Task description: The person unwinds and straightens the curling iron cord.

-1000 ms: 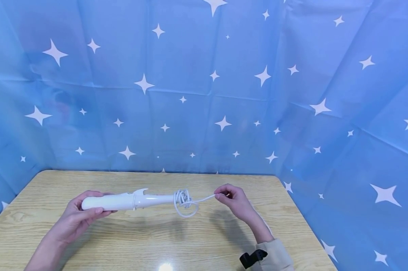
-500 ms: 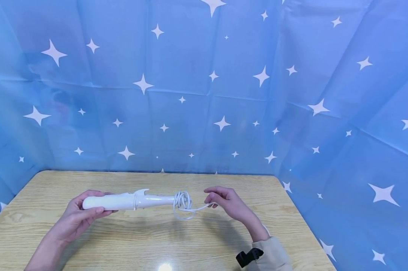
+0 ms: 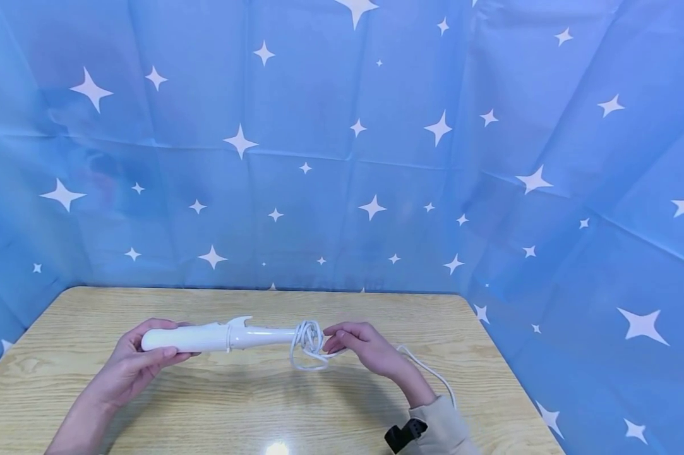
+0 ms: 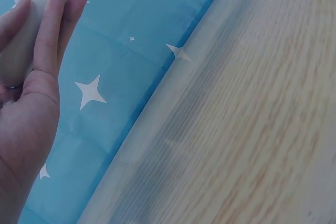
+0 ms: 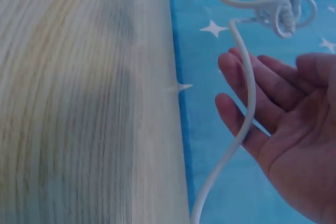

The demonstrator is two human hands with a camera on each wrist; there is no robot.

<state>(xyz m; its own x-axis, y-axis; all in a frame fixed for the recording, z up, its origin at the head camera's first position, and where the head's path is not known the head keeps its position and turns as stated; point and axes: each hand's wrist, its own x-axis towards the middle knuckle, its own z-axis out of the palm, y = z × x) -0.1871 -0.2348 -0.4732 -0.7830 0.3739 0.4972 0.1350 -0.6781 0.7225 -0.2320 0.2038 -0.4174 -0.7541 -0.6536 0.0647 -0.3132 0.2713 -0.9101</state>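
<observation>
Now, two hands at work over one table (image 3: pixel 251 404), and between them a single white wand-shaped appliance (image 3: pixel 188 339), lying level above the wood, with its shadow falling below. The left hand (image 3: pixel 128 363) has the thick end in its grip, thumb on the near side; in the left wrist view three digits show against that one handle. Midway along stands one lever (image 3: pixel 239 321), pointing up. Over at the slim end, one white cord (image 3: pixel 432 373) is wound in several loops, too tangled to count, with one bigger loop drooping beneath.

And the right hand (image 3: pixel 370 347)! Its fingertips are right beside those loops, fingers loose and slightly bent, palm open in the right wrist view, with one strand of cord passing across the fingers. The cord then reappears beyond the forearm and curves down towards one beige sleeve (image 3: pixel 441 430), where one black device (image 3: pixel 405 436) sits at the cuff. Behind it all, blue star-patterned sheeting (image 3: pixel 319 95), its white stars running well past a dozen. One bright glare spot (image 3: pixel 277 449) on the tabletop, bottom centre.
</observation>
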